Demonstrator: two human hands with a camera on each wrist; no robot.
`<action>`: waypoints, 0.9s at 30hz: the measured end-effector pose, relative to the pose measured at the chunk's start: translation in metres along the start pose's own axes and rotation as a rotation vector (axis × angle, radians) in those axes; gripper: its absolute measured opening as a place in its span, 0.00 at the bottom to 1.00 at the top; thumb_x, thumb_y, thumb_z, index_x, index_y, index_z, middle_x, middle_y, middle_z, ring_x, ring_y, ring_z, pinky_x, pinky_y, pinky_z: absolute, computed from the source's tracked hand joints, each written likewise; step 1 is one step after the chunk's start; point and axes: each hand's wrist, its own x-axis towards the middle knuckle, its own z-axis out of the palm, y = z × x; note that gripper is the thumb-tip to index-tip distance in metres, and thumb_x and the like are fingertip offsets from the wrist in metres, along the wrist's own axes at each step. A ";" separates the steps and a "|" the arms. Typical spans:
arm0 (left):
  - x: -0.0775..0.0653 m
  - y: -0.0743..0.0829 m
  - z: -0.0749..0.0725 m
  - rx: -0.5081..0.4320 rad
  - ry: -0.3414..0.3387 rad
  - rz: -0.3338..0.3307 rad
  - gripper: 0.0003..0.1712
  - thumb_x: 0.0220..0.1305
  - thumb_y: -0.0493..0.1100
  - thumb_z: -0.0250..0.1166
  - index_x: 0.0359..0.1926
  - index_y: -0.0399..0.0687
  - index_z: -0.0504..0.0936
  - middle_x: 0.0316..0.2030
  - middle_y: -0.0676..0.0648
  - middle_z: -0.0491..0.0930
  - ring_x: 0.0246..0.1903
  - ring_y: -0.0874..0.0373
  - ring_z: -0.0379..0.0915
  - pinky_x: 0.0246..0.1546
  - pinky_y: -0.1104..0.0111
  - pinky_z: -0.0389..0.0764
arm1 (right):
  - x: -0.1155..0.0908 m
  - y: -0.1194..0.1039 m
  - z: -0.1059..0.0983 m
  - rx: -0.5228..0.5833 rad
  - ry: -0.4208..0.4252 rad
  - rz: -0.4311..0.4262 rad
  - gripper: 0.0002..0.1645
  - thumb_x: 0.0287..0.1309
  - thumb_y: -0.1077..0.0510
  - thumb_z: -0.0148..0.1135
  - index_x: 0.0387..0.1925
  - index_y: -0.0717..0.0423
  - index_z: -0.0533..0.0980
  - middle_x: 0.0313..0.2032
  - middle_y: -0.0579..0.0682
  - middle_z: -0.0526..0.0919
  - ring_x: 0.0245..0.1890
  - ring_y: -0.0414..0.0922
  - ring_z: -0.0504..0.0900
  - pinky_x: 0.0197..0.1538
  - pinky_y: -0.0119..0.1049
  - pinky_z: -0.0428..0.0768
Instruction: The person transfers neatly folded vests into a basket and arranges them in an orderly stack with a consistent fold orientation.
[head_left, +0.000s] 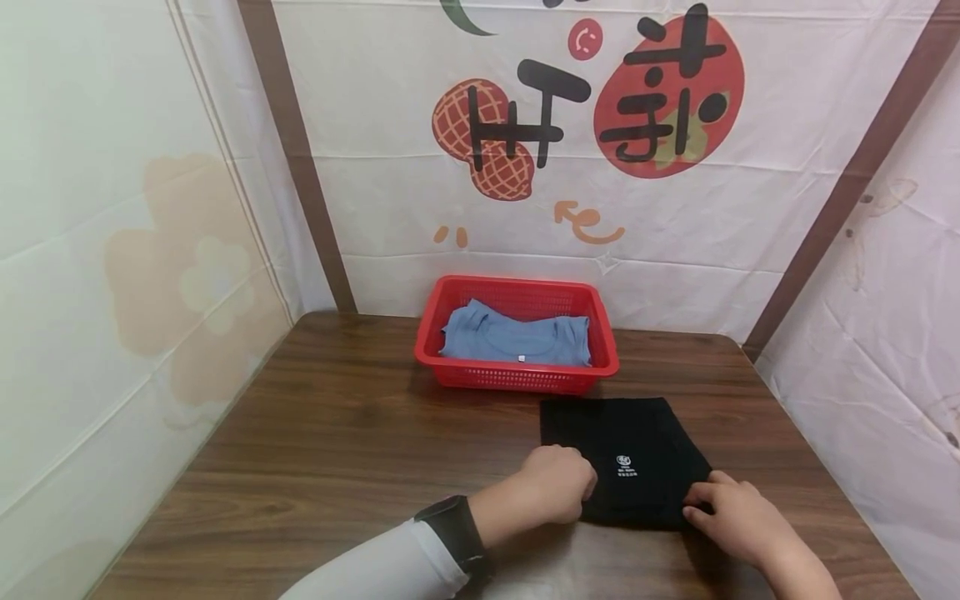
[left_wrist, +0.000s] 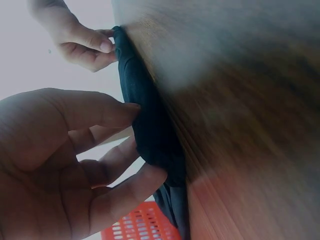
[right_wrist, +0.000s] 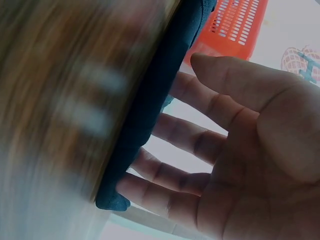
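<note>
A black garment (head_left: 630, 433), folded into a flat bundle with a small white print, lies on the table. At its left near edge is my left hand (head_left: 558, 483). In the left wrist view the fingertips (left_wrist: 152, 175) of that hand touch the dark cloth (left_wrist: 150, 115), with the fingers relaxed and slightly bent. My right hand (head_left: 738, 512) is at the right near corner. In the right wrist view its fingers (right_wrist: 190, 140) lie fairly straight against the cloth (right_wrist: 145, 110), and the thumb stands apart from them.
Behind the garment a red plastic basket (head_left: 517, 379) holds a folded blue shirt (head_left: 510, 337). The brown wooden table (head_left: 322, 458) has white printed fabric walls (head_left: 390, 208) at its back and sides.
</note>
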 end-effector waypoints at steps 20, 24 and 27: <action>-0.024 -0.019 0.002 -0.009 0.016 -0.064 0.07 0.54 0.44 0.75 0.28 0.62 0.84 0.27 0.58 0.77 0.29 0.63 0.70 0.28 0.68 0.72 | 0.005 -0.034 0.005 -0.029 0.049 -0.041 0.02 0.62 0.47 0.69 0.33 0.35 0.82 0.35 0.41 0.76 0.35 0.48 0.75 0.38 0.53 0.77; -0.030 -0.023 0.003 0.018 0.033 -0.068 0.08 0.53 0.44 0.75 0.27 0.63 0.84 0.27 0.59 0.77 0.29 0.63 0.71 0.27 0.67 0.73 | 0.007 -0.042 0.007 -0.037 0.055 -0.045 0.04 0.61 0.48 0.70 0.31 0.34 0.82 0.34 0.40 0.76 0.35 0.48 0.75 0.39 0.52 0.78; -0.034 -0.027 0.002 0.012 0.032 -0.070 0.08 0.53 0.43 0.75 0.27 0.62 0.84 0.27 0.58 0.77 0.29 0.63 0.71 0.28 0.67 0.73 | 0.009 -0.047 0.009 -0.041 0.048 -0.049 0.04 0.60 0.47 0.70 0.31 0.34 0.82 0.34 0.40 0.76 0.34 0.48 0.76 0.39 0.52 0.78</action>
